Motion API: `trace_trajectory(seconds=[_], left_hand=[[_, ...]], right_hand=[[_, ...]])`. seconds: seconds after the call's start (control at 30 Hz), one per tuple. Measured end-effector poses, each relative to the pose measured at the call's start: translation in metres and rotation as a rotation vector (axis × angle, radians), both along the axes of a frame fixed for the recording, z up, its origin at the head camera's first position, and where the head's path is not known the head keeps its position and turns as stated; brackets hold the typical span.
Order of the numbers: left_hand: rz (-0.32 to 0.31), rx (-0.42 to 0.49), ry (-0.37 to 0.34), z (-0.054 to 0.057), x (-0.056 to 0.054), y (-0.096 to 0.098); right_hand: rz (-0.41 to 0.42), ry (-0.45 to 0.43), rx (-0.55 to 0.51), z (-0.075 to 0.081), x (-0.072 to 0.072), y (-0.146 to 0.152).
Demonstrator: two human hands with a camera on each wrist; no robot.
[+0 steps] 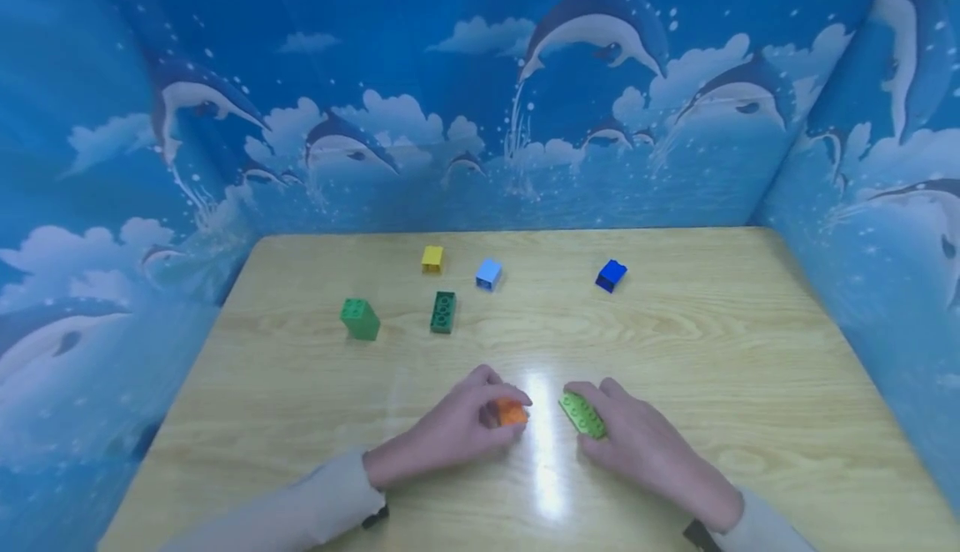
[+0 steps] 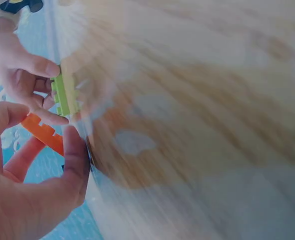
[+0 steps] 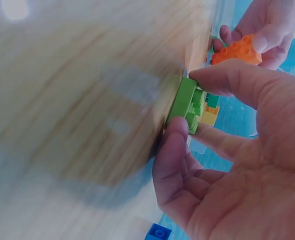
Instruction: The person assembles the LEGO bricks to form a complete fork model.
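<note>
My left hand (image 1: 468,423) pinches an orange building brick (image 1: 512,412) between thumb and fingers, and its studs show in the left wrist view. To the right, my right hand (image 1: 637,435) grips a light green building brick (image 1: 582,414) by its ends. That brick lies at the tabletop, studs up, as the right wrist view shows the green brick (image 3: 181,100) low against the wood. A short gap separates the two bricks. In the left wrist view the orange brick (image 2: 42,133) is tilted.
Behind the hands on the wooden table (image 1: 697,318) are a tall green block (image 1: 361,319), a dark green brick (image 1: 443,312), a yellow brick (image 1: 432,258), a light blue brick (image 1: 488,273) and a dark blue brick (image 1: 611,275). A dolphin-print curtain (image 1: 420,168) stands around the table.
</note>
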State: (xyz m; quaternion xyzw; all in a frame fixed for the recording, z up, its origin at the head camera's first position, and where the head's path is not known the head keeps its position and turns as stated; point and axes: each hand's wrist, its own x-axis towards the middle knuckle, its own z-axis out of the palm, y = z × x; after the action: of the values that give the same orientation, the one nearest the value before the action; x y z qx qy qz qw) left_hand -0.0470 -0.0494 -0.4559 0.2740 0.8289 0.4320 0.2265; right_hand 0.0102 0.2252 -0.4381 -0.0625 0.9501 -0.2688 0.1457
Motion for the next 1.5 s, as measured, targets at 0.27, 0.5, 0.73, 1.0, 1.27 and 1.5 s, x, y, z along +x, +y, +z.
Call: trace_trajectory(seconds=[0.27, 0.5, 0.73, 1.0, 1.27, 1.5], left_hand=[[0.120, 0.037, -0.129, 0.003, -0.002, 0.001], [0.175, 0.110, -0.228, 0.006, -0.007, 0.001], [0.247, 0.175, -0.271, 0.002, -0.013, 0.000], [0.265, 0.115, -0.249, -0.001, -0.021, 0.001], [0.254, -0.042, -0.086, 0.000, -0.028, 0.000], [0.222, -0.107, 0.014, -0.002, -0.031, 0.002]], right_hand=[[0.024, -0.005, 0.012, 0.001, -0.004, 0.004], [0.045, 0.016, -0.004, 0.001, -0.004, 0.010], [0.032, 0.029, -0.037, -0.002, -0.009, 0.013], [0.037, 0.038, -0.068, -0.001, -0.013, 0.017], [0.069, 0.093, -0.077, -0.001, -0.020, 0.020], [0.061, 0.042, -0.052, 0.000, -0.029, 0.020]])
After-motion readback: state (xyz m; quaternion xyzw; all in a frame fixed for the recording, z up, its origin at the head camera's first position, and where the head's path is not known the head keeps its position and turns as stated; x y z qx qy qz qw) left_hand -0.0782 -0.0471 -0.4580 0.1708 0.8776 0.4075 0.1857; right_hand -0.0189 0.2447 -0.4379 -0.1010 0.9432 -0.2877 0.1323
